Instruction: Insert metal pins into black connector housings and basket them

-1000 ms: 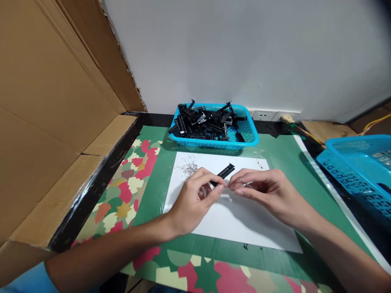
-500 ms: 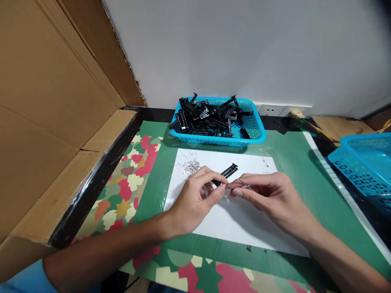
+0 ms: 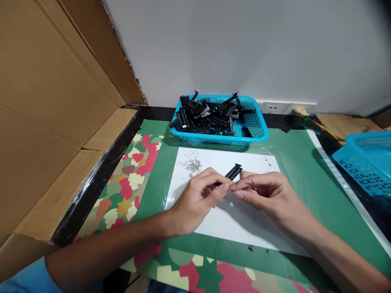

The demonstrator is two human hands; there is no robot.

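Observation:
Over a white sheet (image 3: 232, 219), my left hand (image 3: 201, 195) is closed on a long black plastic part (image 3: 233, 172), whose far end sticks out beyond the fingers. My right hand (image 3: 269, 191) meets the left at the fingertips, its thumb and index finger pinched together. A small metal tool (image 3: 254, 185), perhaps tweezers, shows between the fingers of the right hand. Anything tiny at the touching fingertips is too small to make out. Behind my left hand lies a pile of small metal wire pieces (image 3: 193, 166) on the sheet.
A blue basket (image 3: 214, 138) full of black plastic parts stands at the back. Another blue basket (image 3: 357, 162) is at the right edge. Cardboard (image 3: 55, 171) walls the left side. Small black bits (image 3: 250, 248) lie near the sheet's front edge. Sockets are on the wall.
The black part has turned slightly in my left hand. The metal tool has tilted in my right hand. The whole view has shifted a little.

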